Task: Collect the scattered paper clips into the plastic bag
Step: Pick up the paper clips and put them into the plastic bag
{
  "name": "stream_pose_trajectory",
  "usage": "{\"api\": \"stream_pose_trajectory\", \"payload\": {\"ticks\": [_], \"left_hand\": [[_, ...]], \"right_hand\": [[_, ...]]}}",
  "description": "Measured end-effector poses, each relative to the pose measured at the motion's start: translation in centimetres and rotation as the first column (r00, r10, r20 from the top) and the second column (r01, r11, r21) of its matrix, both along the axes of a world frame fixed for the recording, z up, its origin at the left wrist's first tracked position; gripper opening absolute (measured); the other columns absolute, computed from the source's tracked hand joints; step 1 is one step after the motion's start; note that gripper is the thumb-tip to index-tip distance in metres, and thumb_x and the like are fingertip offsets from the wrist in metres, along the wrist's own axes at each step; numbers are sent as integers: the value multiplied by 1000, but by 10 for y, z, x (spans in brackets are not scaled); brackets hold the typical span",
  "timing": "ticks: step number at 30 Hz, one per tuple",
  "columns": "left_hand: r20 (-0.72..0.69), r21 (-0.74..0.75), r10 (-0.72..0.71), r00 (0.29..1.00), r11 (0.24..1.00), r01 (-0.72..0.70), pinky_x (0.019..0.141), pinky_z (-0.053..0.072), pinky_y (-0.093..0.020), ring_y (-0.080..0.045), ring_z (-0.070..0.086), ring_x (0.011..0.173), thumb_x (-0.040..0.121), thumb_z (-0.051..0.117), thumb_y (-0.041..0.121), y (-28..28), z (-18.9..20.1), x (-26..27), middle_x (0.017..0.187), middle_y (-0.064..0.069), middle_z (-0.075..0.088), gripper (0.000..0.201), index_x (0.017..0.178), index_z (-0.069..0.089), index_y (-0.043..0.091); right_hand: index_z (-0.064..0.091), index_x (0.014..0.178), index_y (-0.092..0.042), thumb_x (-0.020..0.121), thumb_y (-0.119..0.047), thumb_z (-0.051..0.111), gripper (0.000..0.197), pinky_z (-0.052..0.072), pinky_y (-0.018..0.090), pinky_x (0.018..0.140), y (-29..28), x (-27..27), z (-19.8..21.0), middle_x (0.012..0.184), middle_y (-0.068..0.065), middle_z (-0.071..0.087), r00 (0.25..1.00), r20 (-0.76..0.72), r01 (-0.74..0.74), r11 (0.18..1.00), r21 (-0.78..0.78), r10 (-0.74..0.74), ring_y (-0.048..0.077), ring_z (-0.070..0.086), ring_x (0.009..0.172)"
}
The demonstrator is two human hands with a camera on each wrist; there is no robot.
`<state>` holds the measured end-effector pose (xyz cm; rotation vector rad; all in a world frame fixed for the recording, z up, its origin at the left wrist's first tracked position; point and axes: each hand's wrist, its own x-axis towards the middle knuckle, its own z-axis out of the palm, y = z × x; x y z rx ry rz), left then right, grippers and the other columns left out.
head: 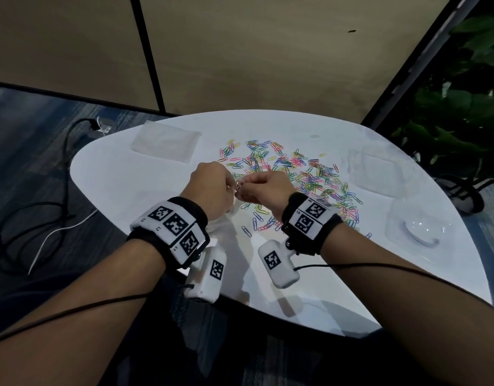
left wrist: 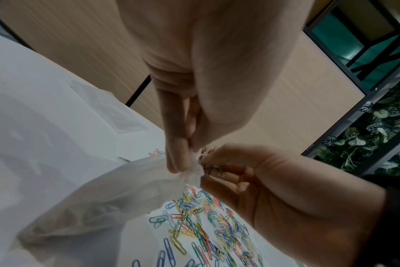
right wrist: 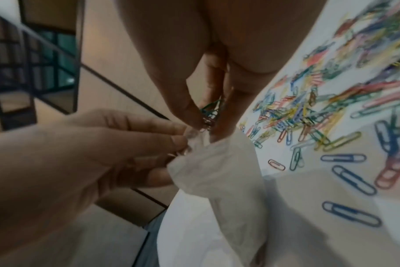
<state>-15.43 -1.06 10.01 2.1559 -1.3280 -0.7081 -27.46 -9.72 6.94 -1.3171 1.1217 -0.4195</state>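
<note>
While your right hand (right wrist: 208, 94) pinches a small bunch of paper clips (right wrist: 209, 112) between thumb and fingertips, that bunch hangs straight down with its lower ends at the mouth of the plastic bag (right wrist: 222, 177), so the bag's opening lies directly beneath the grip, touching or nearly so. Your left hand (right wrist: 84, 153) pinches the near lip of the bag mouth with curled fingers, holding it up off the tabletop (head: 123, 185); the bag's long axis runs down and back toward you from that pinch, its body sagging toward the near edge of the tabletop. The mouth looks bunched and narrow rather than spread, and that is the relation the drop turns on: the clips point into it, but I judge there is little room on either side. In the head view both hands meet left of the middle of the tabletop, fingertips almost touching.

Out from there, the loose paper clips (head: 293, 176) cover the middle and right of the tabletop, just beside your right hand and closer to it than to your left. A second flat clear bag (head: 165, 143) lies near the far left edge, well apart from your hands. Clear plastic trays (head: 379, 171) sit toward the right edge.
</note>
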Motion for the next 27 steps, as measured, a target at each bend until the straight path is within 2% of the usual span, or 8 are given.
{"api": "stream_pose_trajectory", "payload": {"ticks": [4, 8, 12, 14, 17, 20, 23, 27], "left_hand": [[8, -11, 8, 1000, 1000, -8, 87, 60, -41, -34, 74, 85, 90, 59, 4, 0, -1, 5, 92, -16, 76, 20, 97, 77, 9], [4, -23, 26, 1000, 999, -26, 85, 61, -43, -36, 74, 83, 89, 56, 0, 3, 3, 10, 91, -18, 75, 23, 95, 77, 8], [37, -52, 67, 997, 997, -65, 85, 61, -42, -36, 73, 84, 88, 51, -4, 11, 8, 24, 89, -17, 76, 29, 92, 78, 5], [32, -60, 97, 995, 994, -95, 86, 60, -42, -37, 73, 85, 88, 52, -3, 17, 7, 36, 91, -16, 76, 28, 94, 78, 5], [24, -68, 147, 989, 987, -145, 86, 61, -42, -35, 74, 83, 89, 56, 1, 28, 5, 55, 93, -16, 75, 25, 98, 78, 7], [4, -77, 181, 983, 981, -180, 83, 63, -41, -31, 75, 76, 88, 58, 1, 37, 4, 71, 88, -14, 74, 23, 96, 78, 9], [-4, -72, 180, 984, 981, -179, 81, 64, -40, -27, 76, 71, 87, 59, 1, 37, 5, 75, 84, -10, 74, 23, 94, 78, 10], [-3, -54, 156, 988, 986, -156, 83, 63, -38, -23, 75, 70, 88, 57, 1, 33, 3, 68, 79, -8, 74, 24, 96, 77, 11]], "right_hand": [[75, 82, -18, 75, -7, 73, 13, 62, 40, 78, 0, 8, -4, 79, 9, 76, 965, -232, -183, 952, -245, 125, 23, 75, 77], [75, 105, -12, 87, -10, 63, 21, 55, 25, 77, 4, 17, 12, 95, 2, 75, 834, -468, -502, 754, -423, 293, 12, 68, 77], [76, 82, -7, 87, 6, 53, 27, 63, 37, 71, -15, 16, 21, 84, 12, 74, 978, -176, -174, 905, -388, 112, 26, 74, 76], [76, 89, -11, 91, 1, 52, 27, 62, 38, 79, -25, 12, 12, 96, 10, 74, 948, -300, -232, 866, -442, 101, 25, 73, 86], [57, 135, -17, 98, -24, 51, 38, 41, 38, 110, -22, 6, -24, 143, 6, 54, 653, -706, -673, 637, -375, 274, 22, 54, 127], [21, 154, -12, 99, -43, 45, 67, 26, 42, 118, -4, 4, -66, 163, 8, 15, 326, -883, -915, 345, -207, 337, 26, 23, 148], [7, 156, -11, 97, -54, 38, 79, 19, 49, 120, 4, -3, -91, 165, 7, -1, 219, -943, -960, 230, -162, 249, 28, 9, 151], [9, 155, -17, 101, -47, 35, 67, 11, 60, 118, 9, -24, -94, 164, 4, 3, 183, -973, -971, 179, -156, 141, 33, 2, 151]]}}
